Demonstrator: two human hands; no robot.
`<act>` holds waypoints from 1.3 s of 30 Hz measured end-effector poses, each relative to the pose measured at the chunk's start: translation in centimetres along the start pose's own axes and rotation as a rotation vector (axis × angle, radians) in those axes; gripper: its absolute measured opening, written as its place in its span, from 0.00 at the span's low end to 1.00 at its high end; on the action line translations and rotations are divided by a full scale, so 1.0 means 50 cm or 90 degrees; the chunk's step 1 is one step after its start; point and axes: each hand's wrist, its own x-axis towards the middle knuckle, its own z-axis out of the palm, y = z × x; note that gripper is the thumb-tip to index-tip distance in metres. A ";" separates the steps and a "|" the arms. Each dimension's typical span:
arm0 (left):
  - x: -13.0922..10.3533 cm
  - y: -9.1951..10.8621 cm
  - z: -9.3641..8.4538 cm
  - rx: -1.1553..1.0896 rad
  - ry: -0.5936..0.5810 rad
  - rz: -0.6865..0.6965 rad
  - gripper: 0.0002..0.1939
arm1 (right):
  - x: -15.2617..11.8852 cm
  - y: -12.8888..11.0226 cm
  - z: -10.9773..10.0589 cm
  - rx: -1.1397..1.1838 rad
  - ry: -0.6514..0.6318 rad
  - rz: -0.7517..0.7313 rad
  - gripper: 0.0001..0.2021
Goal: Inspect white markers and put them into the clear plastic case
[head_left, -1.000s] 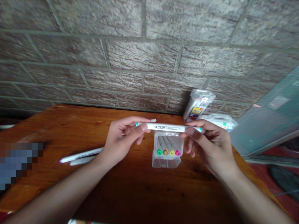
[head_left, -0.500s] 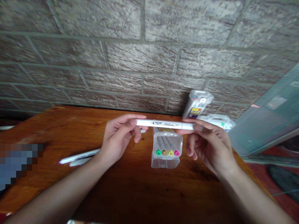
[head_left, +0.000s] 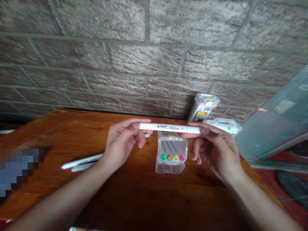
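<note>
A white marker (head_left: 166,127) with printed text lies level between both hands, above the table. My left hand (head_left: 124,138) pinches its left end, and my right hand (head_left: 214,144) pinches the right end. Below and behind the marker, a clear plastic case (head_left: 170,167) rests open towards me, with several markers inside; their end caps are green (head_left: 163,157), brown, yellow and pink (head_left: 182,158). Two more white markers (head_left: 81,161) lie on the table beside my left forearm, partly hidden by it. The tip of another marker (head_left: 147,135) shows just past my left fingers.
An upright clear marker case (head_left: 204,107) stands against the brick wall (head_left: 144,64). Beside it is another clear case (head_left: 234,125), partly behind my right hand. The wooden table (head_left: 134,192) has its right edge near my right forearm. A pixelated patch covers the far left.
The held marker has turned slightly about its long axis, so its printed label shows differently. The fingers of my right hand have shifted a little; the rest looks the same.
</note>
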 end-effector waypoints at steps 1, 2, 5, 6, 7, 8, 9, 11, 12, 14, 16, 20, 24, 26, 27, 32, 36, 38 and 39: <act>0.000 0.000 0.000 0.002 0.000 0.000 0.11 | 0.000 0.000 0.000 0.001 -0.002 -0.001 0.10; 0.000 0.000 0.000 0.003 0.001 0.000 0.11 | -0.001 0.001 -0.001 0.001 -0.003 -0.002 0.10; 0.000 -0.001 -0.001 0.006 0.003 0.006 0.10 | -0.002 0.001 -0.002 -0.008 -0.008 -0.009 0.09; 0.000 -0.001 -0.002 0.009 0.004 0.007 0.10 | -0.002 0.001 -0.002 -0.013 -0.008 -0.010 0.09; 0.000 -0.002 -0.002 0.016 0.006 0.008 0.10 | -0.002 0.001 -0.002 -0.018 -0.007 -0.011 0.09; -0.001 -0.002 -0.002 0.024 0.008 0.009 0.10 | -0.002 0.001 -0.002 -0.022 -0.004 -0.011 0.09; -0.001 -0.002 -0.002 0.032 0.011 0.009 0.10 | -0.002 0.001 -0.001 -0.025 -0.002 -0.010 0.09; -0.001 -0.002 -0.002 0.042 0.014 0.010 0.09 | -0.002 0.000 -0.001 -0.026 0.003 -0.006 0.08; -0.001 -0.002 -0.002 0.043 0.015 0.011 0.09 | -0.002 0.000 0.000 -0.026 0.004 -0.003 0.08; -0.002 -0.002 -0.001 0.037 0.014 0.008 0.10 | -0.001 -0.001 0.001 -0.023 0.007 0.000 0.09; -0.002 -0.001 -0.001 0.029 0.017 0.003 0.10 | -0.001 -0.002 0.001 -0.022 0.007 -0.002 0.09; -0.002 -0.001 -0.001 0.019 0.028 -0.004 0.11 | -0.002 -0.002 0.000 -0.029 -0.002 -0.004 0.11; -0.001 -0.001 -0.002 0.016 0.030 -0.007 0.11 | -0.004 -0.001 -0.002 -0.041 -0.001 -0.001 0.13; 0.000 -0.001 -0.002 0.012 0.029 -0.005 0.12 | -0.005 -0.001 -0.002 -0.039 -0.001 0.000 0.14; 0.000 -0.002 -0.002 0.009 0.029 -0.005 0.12 | -0.005 -0.001 -0.002 -0.039 -0.001 0.000 0.13; -0.003 -0.001 -0.003 -0.004 0.020 -0.011 0.13 | -0.005 -0.005 0.000 -0.042 0.013 0.003 0.12; -0.005 0.001 -0.003 -0.018 0.012 -0.014 0.13 | -0.004 -0.005 0.000 -0.042 0.018 0.000 0.12; -0.005 0.002 -0.003 -0.022 0.008 -0.017 0.13 | -0.003 -0.005 -0.001 -0.057 0.023 0.004 0.13; -0.006 0.002 -0.002 -0.025 0.004 -0.020 0.13 | -0.003 -0.004 -0.002 -0.064 0.025 0.008 0.13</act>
